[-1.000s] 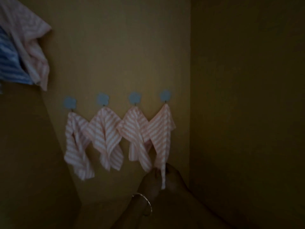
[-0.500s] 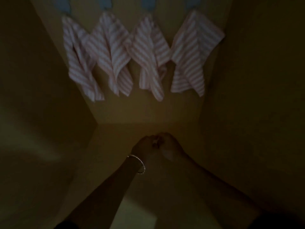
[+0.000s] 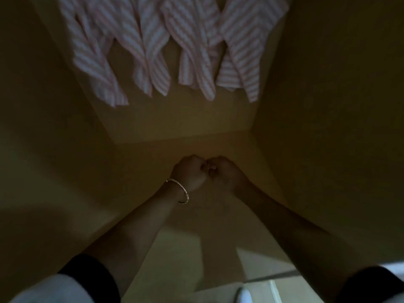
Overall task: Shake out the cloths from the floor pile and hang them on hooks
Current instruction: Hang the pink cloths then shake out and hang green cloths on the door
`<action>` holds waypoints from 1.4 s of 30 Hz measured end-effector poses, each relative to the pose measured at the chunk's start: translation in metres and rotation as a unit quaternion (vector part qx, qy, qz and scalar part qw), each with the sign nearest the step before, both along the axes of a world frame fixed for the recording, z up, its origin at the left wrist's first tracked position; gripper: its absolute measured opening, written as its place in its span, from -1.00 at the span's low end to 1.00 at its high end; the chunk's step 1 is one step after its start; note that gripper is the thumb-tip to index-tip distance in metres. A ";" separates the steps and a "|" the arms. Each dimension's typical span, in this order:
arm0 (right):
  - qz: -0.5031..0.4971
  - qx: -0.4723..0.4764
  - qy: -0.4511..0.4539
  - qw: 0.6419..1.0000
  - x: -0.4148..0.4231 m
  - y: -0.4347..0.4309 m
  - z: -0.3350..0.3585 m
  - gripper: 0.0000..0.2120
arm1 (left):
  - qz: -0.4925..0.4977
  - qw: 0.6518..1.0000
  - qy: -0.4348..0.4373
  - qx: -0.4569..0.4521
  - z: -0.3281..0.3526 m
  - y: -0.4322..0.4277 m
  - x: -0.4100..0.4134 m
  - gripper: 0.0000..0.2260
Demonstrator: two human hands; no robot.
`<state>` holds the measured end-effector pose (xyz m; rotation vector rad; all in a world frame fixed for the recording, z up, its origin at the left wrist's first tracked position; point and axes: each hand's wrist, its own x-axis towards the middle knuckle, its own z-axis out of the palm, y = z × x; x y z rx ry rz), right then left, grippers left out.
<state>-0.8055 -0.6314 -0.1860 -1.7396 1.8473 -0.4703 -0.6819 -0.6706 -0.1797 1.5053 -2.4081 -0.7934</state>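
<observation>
Head view, dim light: my left hand (image 3: 189, 171) and my right hand (image 3: 225, 171) are both curled into fists, held out in front of me and touching knuckle to knuckle. I see nothing gripped in either one, though it is too dark to make out the small gap where the fingers meet. A thin bracelet (image 3: 182, 192) sits on my left wrist, and dark sleeves (image 3: 91, 274) cover my upper forearms at the near edge.

Four pink-and-white striped cloths (image 3: 150, 51) hang side by side on the far wall (image 3: 175, 119), well apart from my hands. Their tops run past the upper edge of the picture and their lower corners dangle free, neighbouring cloths overlapping a little. My fists are over the bare floor (image 3: 175, 248), between a wall on the left and another on the right.
</observation>
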 end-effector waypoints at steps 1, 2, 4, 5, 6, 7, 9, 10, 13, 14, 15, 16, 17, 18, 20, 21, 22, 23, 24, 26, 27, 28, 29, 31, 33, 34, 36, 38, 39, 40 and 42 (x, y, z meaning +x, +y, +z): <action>-0.024 -0.010 0.017 1.000 -0.001 0.007 0.000 -0.75 | -0.022 1.000 -0.001 -0.007 0.000 0.001 -0.003 -0.77; -0.053 -0.020 0.027 0.998 -0.001 0.016 0.000 -0.76 | -0.045 0.999 -0.002 -0.011 -0.001 0.002 -0.007 -0.79; -0.105 -0.033 0.034 0.993 -0.001 0.037 -0.002 -0.77 | -0.093 0.996 0.000 -0.012 -0.003 0.012 -0.014 -0.81; -0.126 -0.044 0.039 0.990 -0.001 0.047 -0.005 -0.78 | -0.114 0.993 0.000 -0.012 -0.003 0.018 -0.017 -0.81; -0.145 -0.051 0.044 0.987 -0.001 0.059 -0.006 -0.78 | -0.135 0.991 -0.003 -0.010 -0.004 0.024 -0.020 -0.82; -0.170 -0.049 0.047 0.983 -0.002 0.073 -0.007 -0.77 | -0.164 0.986 -0.006 -0.007 -0.006 0.031 -0.025 -0.82; -0.200 -0.035 0.062 0.977 -0.005 0.092 -0.005 -0.75 | -0.200 0.980 -0.008 -0.004 -0.007 0.040 -0.032 -0.82; -0.224 -0.020 0.069 0.972 -0.008 0.106 -0.005 -0.74 | -0.232 0.973 -0.009 -0.003 -0.008 0.049 -0.039 -0.83; -0.287 -0.024 0.052 0.956 -0.018 0.152 -0.004 -0.75 | -0.319 0.947 -0.010 -0.013 -0.009 0.081 -0.060 -0.81; -0.307 -0.033 0.049 0.950 -0.020 0.168 -0.005 -0.76 | -0.341 0.940 -0.011 -0.013 -0.010 0.093 -0.067 -0.81; -0.323 -0.033 0.052 0.944 -0.021 0.182 -0.006 -0.77 | -0.360 0.933 -0.013 -0.011 -0.011 0.105 -0.072 -0.81; -0.335 -0.027 0.057 0.940 -0.022 0.196 -0.007 -0.77 | -0.376 0.926 -0.017 -0.006 -0.014 0.115 -0.077 -0.81; -0.346 -0.019 0.062 0.936 -0.022 0.209 -0.007 -0.78 | -0.391 0.920 -0.022 0.001 -0.015 0.126 -0.081 -0.82; -0.356 -0.013 0.064 0.932 -0.023 0.223 -0.009 -0.79 | -0.407 0.913 -0.026 0.012 -0.018 0.137 -0.085 -0.82; -0.379 -0.014 0.054 0.924 -0.025 0.252 -0.014 -0.80 | -0.437 0.898 -0.028 0.035 -0.020 0.161 -0.093 -0.81; -0.393 -0.017 0.050 0.918 -0.025 0.268 -0.016 -0.80 | -0.448 0.893 -0.029 0.039 -0.020 0.175 -0.098 -0.80; -0.407 -0.021 0.046 0.912 -0.025 0.285 -0.018 -0.82 | -0.461 0.886 -0.030 0.038 -0.019 0.190 -0.104 -0.80; -0.421 -0.025 0.041 0.906 -0.027 0.303 -0.019 -0.83 | -0.476 0.878 -0.032 0.032 -0.019 0.207 -0.110 -0.80; -0.437 -0.026 0.036 0.899 -0.029 0.321 -0.020 -0.83 | -0.492 0.869 -0.032 0.023 -0.018 0.226 -0.117 -0.79; -0.470 -0.027 0.030 0.882 -0.036 0.361 -0.019 -0.81 | -0.523 0.852 -0.034 0.005 -0.016 0.267 -0.129 -0.76; -0.484 -0.028 0.028 0.874 -0.040 0.382 -0.020 -0.80 | -0.534 0.844 -0.036 -0.003 -0.014 0.287 -0.135 -0.75; -0.497 -0.029 0.024 0.867 -0.044 0.405 -0.020 -0.80 | -0.544 0.838 -0.039 -0.010 -0.014 0.308 -0.141 -0.74; -0.508 -0.033 0.017 0.860 -0.046 0.428 -0.020 -0.80 | -0.553 0.832 -0.040 -0.015 -0.014 0.329 -0.148 -0.74; -0.532 -0.052 0.009 0.845 -0.048 0.478 -0.021 -0.80 | -0.575 0.817 -0.034 -0.015 -0.015 0.376 -0.161 -0.75; -0.556 -0.056 0.015 0.829 -0.051 0.532 -0.022 -0.79 | -0.597 0.801 -0.033 -0.011 -0.015 0.429 -0.171 -0.76; -0.568 -0.053 0.017 0.821 -0.052 0.560 -0.022 -0.79 | -0.609 0.793 -0.034 -0.010 -0.015 0.457 -0.175 -0.77; -0.593 -0.053 0.016 0.803 -0.055 0.618 -0.024 -0.79 | -0.634 0.772 -0.037 -0.016 -0.017 0.515 -0.185 -0.77; -0.626 -0.060 0.010 0.777 -0.057 0.673 -0.024 -0.78 | -0.654 0.756 -0.031 -0.014 -0.015 0.570 -0.193 -0.75; -0.641 -0.062 0.008 0.765 -0.058 0.698 -0.024 -0.78 | -0.664 0.747 -0.030 -0.013 -0.013 0.596 -0.196 -0.75; -0.653 -0.060 0.009 0.755 -0.058 0.722 -0.024 -0.78 | -0.675 0.737 -0.032 -0.017 -0.011 0.621 -0.198 -0.76; -0.670 -0.051 0.013 0.740 -0.059 0.765 -0.024 -0.78 | -0.696 0.716 -0.033 -0.031 -0.008 0.663 -0.202 -0.77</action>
